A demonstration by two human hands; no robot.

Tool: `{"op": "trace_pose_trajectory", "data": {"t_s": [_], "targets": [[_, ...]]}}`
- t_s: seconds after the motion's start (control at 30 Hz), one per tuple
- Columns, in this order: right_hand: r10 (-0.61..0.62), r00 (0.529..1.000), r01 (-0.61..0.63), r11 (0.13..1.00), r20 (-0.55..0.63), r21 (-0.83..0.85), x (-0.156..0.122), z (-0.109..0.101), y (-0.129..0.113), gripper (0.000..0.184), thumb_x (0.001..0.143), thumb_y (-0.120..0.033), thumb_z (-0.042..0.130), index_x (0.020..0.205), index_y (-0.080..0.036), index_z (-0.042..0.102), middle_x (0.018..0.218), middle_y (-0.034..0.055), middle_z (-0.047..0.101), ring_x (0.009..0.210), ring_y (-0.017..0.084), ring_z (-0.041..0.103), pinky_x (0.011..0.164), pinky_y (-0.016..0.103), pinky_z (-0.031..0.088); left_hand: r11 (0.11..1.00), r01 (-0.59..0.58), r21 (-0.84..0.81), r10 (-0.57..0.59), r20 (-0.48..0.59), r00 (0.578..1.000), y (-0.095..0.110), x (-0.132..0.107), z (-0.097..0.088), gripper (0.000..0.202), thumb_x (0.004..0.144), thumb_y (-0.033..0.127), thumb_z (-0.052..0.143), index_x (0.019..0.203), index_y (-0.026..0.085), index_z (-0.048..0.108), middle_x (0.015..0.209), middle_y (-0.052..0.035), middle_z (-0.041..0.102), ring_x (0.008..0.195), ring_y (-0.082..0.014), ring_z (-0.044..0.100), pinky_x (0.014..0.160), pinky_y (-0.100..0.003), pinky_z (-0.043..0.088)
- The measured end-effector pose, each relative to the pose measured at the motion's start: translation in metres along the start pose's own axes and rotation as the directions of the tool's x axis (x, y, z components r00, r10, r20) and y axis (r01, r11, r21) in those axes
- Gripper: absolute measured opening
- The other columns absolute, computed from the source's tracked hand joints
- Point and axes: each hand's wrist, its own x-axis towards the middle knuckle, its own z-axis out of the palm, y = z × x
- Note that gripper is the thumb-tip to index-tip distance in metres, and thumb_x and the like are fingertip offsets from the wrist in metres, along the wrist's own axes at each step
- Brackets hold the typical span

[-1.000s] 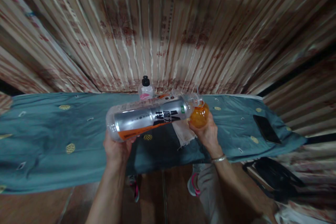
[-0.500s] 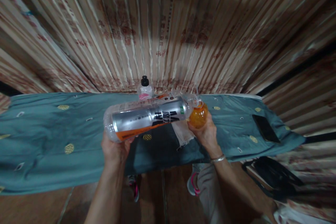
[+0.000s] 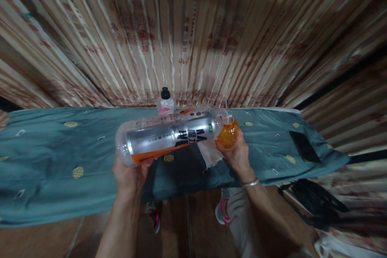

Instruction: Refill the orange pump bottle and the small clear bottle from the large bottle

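Big bottle point(image 3: 169, 135): clear plastic, silver-and-orange label, tipped nearly flat above the teal tablecloth point(image 3: 96, 161).
Left hand point(image 3: 130, 173): curled under the big bottle's base end, holding it.
Orange container point(image 3: 229, 134): at the big bottle's mouth; contact unclear.
Right hand point(image 3: 237, 153): wrapped around the orange container.
Black-capped bottle point(image 3: 166, 105): upright, behind the big bottle.
White cloth point(image 3: 210, 155): below the big bottle's neck end.
Phone point(image 3: 304, 147): well right of the big bottle.
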Motion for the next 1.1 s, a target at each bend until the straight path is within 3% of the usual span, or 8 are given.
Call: {"op": "trace_pose_trajectory", "data": {"t_s": [0.13,0.37,0.6,0.93,1.1], "targets": [[0.008,1.0,-0.008,1.0,-0.004,0.015,0.0,0.0,0.0,0.094,0.07,-0.052,0.08,0.149,-0.014,0.047,0.143,0.02,0.067,0.126,0.034,0.07,0.106,0.05,0.059,0.995,-0.087,0.047,0.086,0.005,0.996,0.0,-0.002,0.002,0.028,0.069,0.043,0.081,0.069,0.02,0.064,0.058,-0.0008,0.051,0.057,-0.0188,0.056,0.05,-0.028,0.054],[0.059,0.998,-0.06,0.997,0.018,0.039,0.002,-0.004,-0.008,0.095,0.068,-0.052,0.079,0.148,-0.012,0.047,0.14,0.0219,0.068,0.125,0.036,0.07,0.107,0.051,0.058,0.998,-0.019,0.057,0.021,-0.029,0.999,0.002,-0.002,0.003,0.024,0.066,0.041,0.076,0.072,0.019,0.066,0.057,-0.0022,0.052,0.053,-0.0191,0.053,0.04,-0.026,0.045],[0.069,0.997,-0.07,0.997,0.033,0.035,0.001,-0.004,-0.007,0.095,0.068,-0.053,0.078,0.148,-0.012,0.047,0.14,0.0216,0.068,0.126,0.036,0.069,0.106,0.051,0.059,0.999,0.015,0.05,-0.013,-0.03,0.999,0.003,0.0,0.004,0.024,0.063,0.04,0.074,0.073,0.02,0.065,0.057,-0.0023,0.052,0.051,-0.0201,0.055,0.04,-0.028,0.047],[0.035,0.999,-0.035,0.999,0.001,0.037,0.0,-0.001,-0.005,0.092,0.068,-0.051,0.08,0.147,-0.015,0.048,0.14,0.0186,0.069,0.125,0.035,0.07,0.105,0.048,0.06,0.994,-0.032,0.108,0.037,-0.039,0.999,0.006,-0.001,0.008,0.031,0.051,0.034,0.081,0.073,0.02,0.063,0.055,0.0,0.054,0.045,-0.0171,0.05,0.035,-0.026,0.043],[0.015,1.0,-0.015,0.999,-0.012,0.03,-0.001,0.0,-0.003,0.091,0.069,-0.05,0.08,0.147,-0.015,0.048,0.142,0.0193,0.068,0.126,0.035,0.07,0.106,0.049,0.059,0.994,-0.018,0.111,0.023,-0.043,0.999,0.009,-0.004,0.012,0.033,0.053,0.04,0.082,0.072,0.021,0.063,0.057,0.0008,0.054,0.047,-0.0161,0.05,0.035,-0.025,0.043]]}}
